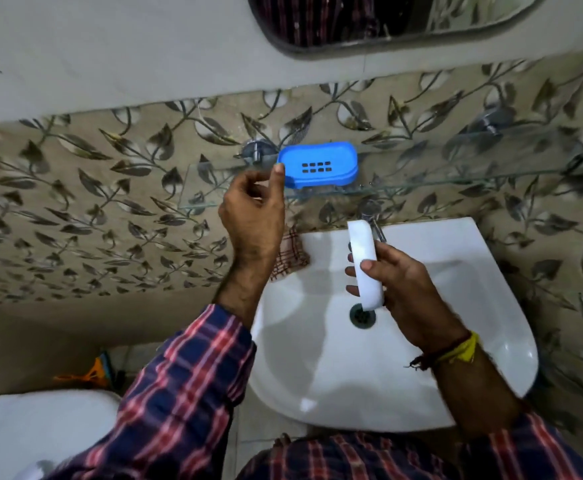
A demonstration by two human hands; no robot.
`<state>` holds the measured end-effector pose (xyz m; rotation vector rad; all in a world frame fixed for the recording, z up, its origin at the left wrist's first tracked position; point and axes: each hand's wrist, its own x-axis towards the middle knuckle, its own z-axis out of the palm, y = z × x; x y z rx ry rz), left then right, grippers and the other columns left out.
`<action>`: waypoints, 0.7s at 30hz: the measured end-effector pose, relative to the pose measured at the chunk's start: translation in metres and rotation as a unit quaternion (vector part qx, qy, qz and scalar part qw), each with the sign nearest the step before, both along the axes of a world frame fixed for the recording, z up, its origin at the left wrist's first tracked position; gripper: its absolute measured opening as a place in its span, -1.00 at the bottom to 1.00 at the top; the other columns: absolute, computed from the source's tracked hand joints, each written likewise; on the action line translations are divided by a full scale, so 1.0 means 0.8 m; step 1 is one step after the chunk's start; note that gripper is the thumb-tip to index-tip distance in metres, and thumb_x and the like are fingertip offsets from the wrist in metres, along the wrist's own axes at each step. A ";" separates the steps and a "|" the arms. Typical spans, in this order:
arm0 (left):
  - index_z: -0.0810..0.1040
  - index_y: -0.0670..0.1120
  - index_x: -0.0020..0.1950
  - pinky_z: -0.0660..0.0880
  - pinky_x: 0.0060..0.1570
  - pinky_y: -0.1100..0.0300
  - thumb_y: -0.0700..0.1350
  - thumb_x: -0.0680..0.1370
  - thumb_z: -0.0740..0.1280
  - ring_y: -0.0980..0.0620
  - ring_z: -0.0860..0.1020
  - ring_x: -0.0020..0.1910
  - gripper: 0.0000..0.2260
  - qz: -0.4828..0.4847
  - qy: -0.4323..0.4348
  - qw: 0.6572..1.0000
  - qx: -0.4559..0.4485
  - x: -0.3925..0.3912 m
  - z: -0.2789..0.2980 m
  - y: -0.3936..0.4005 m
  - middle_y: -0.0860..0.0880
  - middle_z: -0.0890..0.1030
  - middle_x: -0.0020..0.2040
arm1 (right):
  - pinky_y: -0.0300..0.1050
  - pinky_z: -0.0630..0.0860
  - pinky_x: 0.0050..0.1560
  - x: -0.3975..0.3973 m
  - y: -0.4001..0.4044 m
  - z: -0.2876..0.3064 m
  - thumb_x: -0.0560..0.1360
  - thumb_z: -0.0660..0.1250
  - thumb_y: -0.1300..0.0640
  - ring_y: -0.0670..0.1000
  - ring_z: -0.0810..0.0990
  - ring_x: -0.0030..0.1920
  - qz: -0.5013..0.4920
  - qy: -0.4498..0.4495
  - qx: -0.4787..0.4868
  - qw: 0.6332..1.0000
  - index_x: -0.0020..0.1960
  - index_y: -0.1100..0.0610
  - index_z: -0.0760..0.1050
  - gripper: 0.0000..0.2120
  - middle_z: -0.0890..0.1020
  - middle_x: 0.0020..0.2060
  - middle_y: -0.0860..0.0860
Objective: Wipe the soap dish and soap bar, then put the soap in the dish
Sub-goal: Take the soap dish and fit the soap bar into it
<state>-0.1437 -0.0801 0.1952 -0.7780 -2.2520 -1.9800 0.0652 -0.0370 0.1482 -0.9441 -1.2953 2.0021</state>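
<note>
No readable text, seemingly

Soap dish (317, 165): bright blue plastic, rounded oblong, two rows of small drain slots in its floor. Sits upright and empty on a clear glass shelf (456, 181) against the far wall, towards the shelf's left end.

Soap bar (364, 265): plain white, long, rounded corners, smooth faces. Held on edge over the white basin (317, 358), nearer than the dish and slightly right of it, long axis running near to far. Well apart from the dish.

Checked cloth (288, 254): red and white, crumpled, on the basin's far left rim.
</note>
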 end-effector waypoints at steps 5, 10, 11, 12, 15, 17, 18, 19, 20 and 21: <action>0.68 -0.13 0.02 0.55 -0.17 0.17 0.29 0.50 0.41 -0.09 0.67 -0.09 -0.54 0.072 0.064 0.966 -0.239 -0.019 0.029 0.032 -0.10 0.71 -0.10 | 0.36 0.54 0.18 0.013 0.008 0.002 0.38 0.43 0.15 0.12 0.68 -0.05 -0.010 0.027 0.020 0.999 0.35 0.16 0.50 -0.46 0.68 0.16 0.20; 0.66 -0.14 0.16 0.52 -0.07 0.09 0.07 0.48 0.48 -0.16 0.64 0.12 -0.64 0.044 0.046 0.925 -0.374 -0.026 0.054 0.058 -0.16 0.69 0.13 | 0.34 0.55 0.17 0.022 0.015 0.002 0.33 0.55 0.14 0.18 0.70 0.00 -0.024 0.050 0.031 0.998 0.34 0.11 0.52 -0.42 0.71 0.10 0.13; 0.66 -0.14 0.15 0.50 -0.10 0.10 0.04 0.49 0.48 -0.17 0.65 0.11 -0.66 0.046 0.049 0.928 -0.366 -0.021 0.056 0.058 -0.16 0.69 0.12 | 0.38 0.52 0.21 0.022 0.016 0.004 0.35 0.54 0.16 0.18 0.70 0.05 -0.027 0.054 0.033 0.998 0.33 0.11 0.52 -0.44 0.71 0.11 0.11; 0.65 -0.15 0.13 0.47 -0.12 0.12 0.01 0.49 0.46 -0.17 0.65 0.09 -0.69 0.049 0.058 0.934 -0.349 -0.015 0.058 0.057 -0.16 0.69 0.10 | 0.42 0.50 0.24 0.023 0.017 0.008 0.37 0.50 0.14 0.17 0.69 0.10 -0.028 0.060 0.035 0.997 0.33 0.11 0.53 -0.47 0.71 0.12 0.10; 0.61 -0.12 -0.06 0.39 -0.23 0.28 -0.05 0.50 0.44 -0.04 0.62 -0.15 -0.85 0.020 0.114 0.962 -0.248 0.002 0.065 0.042 -0.06 0.68 -0.11 | 0.43 0.51 0.22 0.027 0.017 0.020 0.41 0.43 0.14 0.15 0.67 0.07 -0.023 0.084 0.048 0.995 0.33 0.15 0.53 -0.52 0.71 0.09 0.10; 0.53 -0.07 -0.18 0.32 -0.39 0.46 -0.11 0.47 0.44 0.16 0.50 -0.37 -0.89 -0.008 0.139 0.975 -0.175 0.007 0.070 0.017 0.10 0.58 -0.30 | 0.32 0.61 0.11 0.035 0.018 0.025 0.39 0.45 0.13 0.16 0.68 0.06 -0.028 0.106 0.052 0.993 0.34 0.17 0.51 -0.48 0.68 0.13 0.17; 0.51 -0.06 -0.21 0.33 -0.41 0.49 -0.13 0.45 0.44 0.24 0.47 -0.40 -0.88 -0.019 0.145 0.978 -0.148 0.009 0.072 0.002 0.15 0.53 -0.35 | 0.23 0.65 0.04 0.040 0.018 0.029 0.38 0.46 0.11 0.18 0.68 0.10 -0.033 0.125 0.046 0.991 0.35 0.20 0.50 -0.44 0.66 0.18 0.21; 0.50 -0.05 -0.22 0.35 -0.40 0.50 -0.14 0.43 0.45 0.24 0.48 -0.40 -0.87 -0.026 0.148 0.979 -0.135 0.010 0.070 -0.015 0.16 0.51 -0.36 | 0.15 0.65 0.02 0.047 0.019 0.033 0.37 0.45 0.09 0.19 0.67 0.16 -0.037 0.146 0.038 0.988 0.36 0.21 0.50 -0.42 0.63 0.22 0.23; 0.50 -0.04 -0.22 0.43 -0.34 0.43 -0.16 0.42 0.45 0.17 0.52 -0.38 -0.86 -0.031 0.147 0.980 -0.134 0.011 0.064 -0.030 0.15 0.53 -0.34 | 0.10 0.65 0.02 0.053 0.019 0.036 0.38 0.44 0.08 0.20 0.65 0.20 -0.036 0.164 0.030 0.985 0.35 0.20 0.51 -0.43 0.63 0.24 0.23; 0.50 -0.05 -0.20 0.52 -0.27 0.26 -0.19 0.43 0.46 0.07 0.55 -0.35 -0.86 -0.042 0.134 0.980 -0.139 0.013 0.054 -0.045 0.13 0.54 -0.32 | 0.10 0.65 0.04 0.058 0.019 0.039 0.39 0.43 0.07 0.20 0.64 0.23 -0.030 0.177 0.026 0.983 0.34 0.19 0.53 -0.47 0.63 0.24 0.22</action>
